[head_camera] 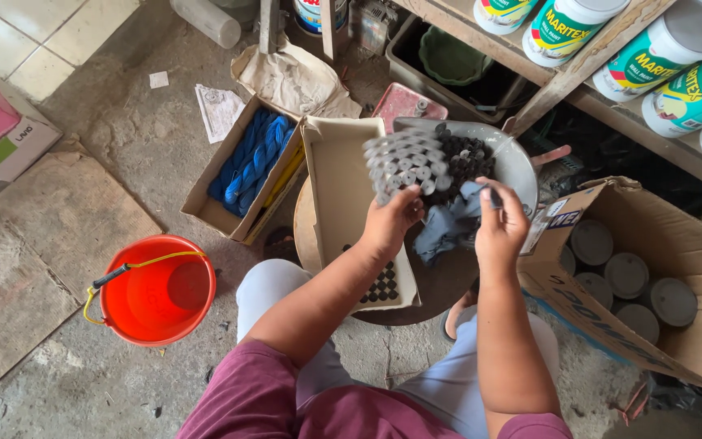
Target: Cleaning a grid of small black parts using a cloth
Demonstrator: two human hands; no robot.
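My left hand point(390, 223) grips a packed block of small grey spools point(404, 167) and holds it tilted over a round metal basin point(520, 167). The basin holds several dark spools point(466, 158). My right hand point(499, 229) is closed on a crumpled blue-grey cloth point(447, 230) that hangs beside the block, with something small and dark pinched at its fingertips. Below the left hand lies an open, shallow cardboard tray point(341, 183) with a patch of dark spools point(382, 284) at its near end. Tray and basin rest on a round wooden stool point(436, 289) between my knees.
A red bucket point(156, 289) stands on the concrete floor at the left. Behind it is a cardboard box of blue cord skeins point(249, 162). At the right, an open carton point(631, 276) holds grey-lidded tins. Paint tins point(676, 69) lie on a wooden shelf above it.
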